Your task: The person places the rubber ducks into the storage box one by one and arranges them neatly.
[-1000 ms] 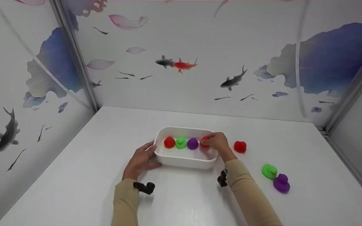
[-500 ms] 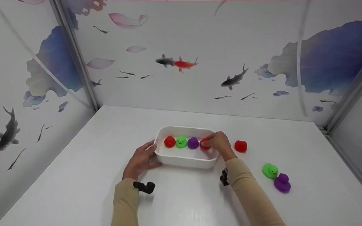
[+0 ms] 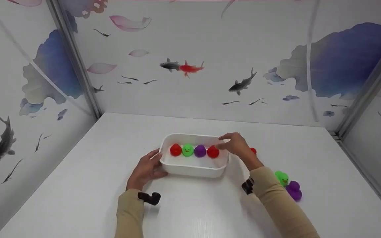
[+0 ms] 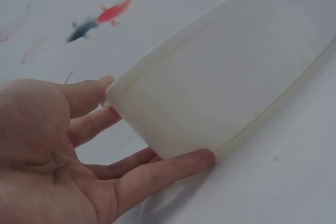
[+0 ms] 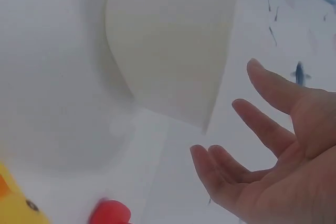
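Observation:
A white plastic box (image 3: 193, 170) stands on the table. Inside it sits a row of rubber ducks: a red one (image 3: 175, 150), a green one (image 3: 187, 150), a purple one (image 3: 200, 151) and another red one (image 3: 213, 152) at the right end. My left hand (image 3: 147, 168) holds the box's left end, thumb at the rim and a finger along the lower edge in the left wrist view. Over the right end hovers my right hand (image 3: 237, 145), its fingers spread apart. The right wrist view shows that hand (image 5: 273, 161) holding nothing, beside the box wall.
Right of the box, a red toy (image 3: 253, 151) is mostly hidden behind the right wrist. A green duck (image 3: 282, 178) and a purple duck (image 3: 294, 191) lie farther right, partly covered by the sleeve. Printed walls surround the white table (image 3: 190, 211).
My right hand has let go of the right-end red duck and risen up and to the right, fingers spreading. The duck stays in the box. My left hand keeps its hold.

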Demonstrator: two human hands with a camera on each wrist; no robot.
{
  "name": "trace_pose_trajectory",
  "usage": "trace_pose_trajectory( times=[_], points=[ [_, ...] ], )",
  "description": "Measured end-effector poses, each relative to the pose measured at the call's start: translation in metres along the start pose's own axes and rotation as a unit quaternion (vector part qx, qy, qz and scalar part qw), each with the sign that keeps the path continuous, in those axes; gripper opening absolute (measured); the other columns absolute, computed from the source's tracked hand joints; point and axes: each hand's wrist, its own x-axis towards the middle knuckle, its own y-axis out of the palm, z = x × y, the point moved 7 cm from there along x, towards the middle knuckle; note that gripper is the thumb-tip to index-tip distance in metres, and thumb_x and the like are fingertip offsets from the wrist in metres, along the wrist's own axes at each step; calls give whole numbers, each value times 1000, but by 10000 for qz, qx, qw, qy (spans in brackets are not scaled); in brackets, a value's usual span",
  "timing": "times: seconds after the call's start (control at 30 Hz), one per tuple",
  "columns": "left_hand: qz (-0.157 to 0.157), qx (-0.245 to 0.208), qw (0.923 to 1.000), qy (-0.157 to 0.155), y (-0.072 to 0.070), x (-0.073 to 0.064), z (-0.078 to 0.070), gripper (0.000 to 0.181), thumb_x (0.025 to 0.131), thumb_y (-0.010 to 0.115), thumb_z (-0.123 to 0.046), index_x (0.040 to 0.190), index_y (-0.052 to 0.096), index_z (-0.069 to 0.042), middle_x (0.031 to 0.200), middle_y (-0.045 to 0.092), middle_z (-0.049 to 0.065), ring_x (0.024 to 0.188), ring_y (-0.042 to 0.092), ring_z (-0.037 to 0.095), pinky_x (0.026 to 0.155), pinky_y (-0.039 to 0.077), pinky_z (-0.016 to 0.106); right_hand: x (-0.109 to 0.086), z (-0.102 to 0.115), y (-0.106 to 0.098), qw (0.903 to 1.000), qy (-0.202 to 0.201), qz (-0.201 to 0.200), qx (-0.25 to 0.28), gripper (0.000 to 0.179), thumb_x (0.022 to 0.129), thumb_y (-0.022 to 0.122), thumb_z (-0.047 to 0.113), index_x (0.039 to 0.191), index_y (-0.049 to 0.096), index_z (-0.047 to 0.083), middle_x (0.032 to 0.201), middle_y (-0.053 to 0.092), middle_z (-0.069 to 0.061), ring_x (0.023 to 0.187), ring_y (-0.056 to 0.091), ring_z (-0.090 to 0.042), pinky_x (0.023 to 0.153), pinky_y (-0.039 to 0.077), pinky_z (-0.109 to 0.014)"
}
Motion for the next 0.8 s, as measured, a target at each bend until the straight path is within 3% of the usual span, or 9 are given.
trace_pose_trajectory(
  times=[0.43,0.6,0.8],
  points=[
    [18,-64,10000,-8,0,-2,-1,54,104,55,-30,154,39,-15,149,52,20,132,57,36,95,58,49,-44,-6,-33,9982,-584,-17,-135,42,91,74,26,131,67,16,150,50,-16,136,48,-40,106,51,-51],
    [-6,-143,9999,-57,0,-2,-1,55,104,55,-30,154,39,-17,150,51,20,132,57,37,96,57,51,-64,-17,-44,9959,-867,-190,-166,43,90,75,31,130,67,17,148,51,-18,131,54,-40,101,55,-49],
    [23,-198,9998,-15,3,-2,-1,53,104,54,-27,154,40,-15,151,49,21,134,54,38,96,56,54,-83,-33,-48,9895,-1431,-66,-183,44,88,77,33,127,67,17,136,61,-15,121,61,-35,99,57,-45]
  ],
)
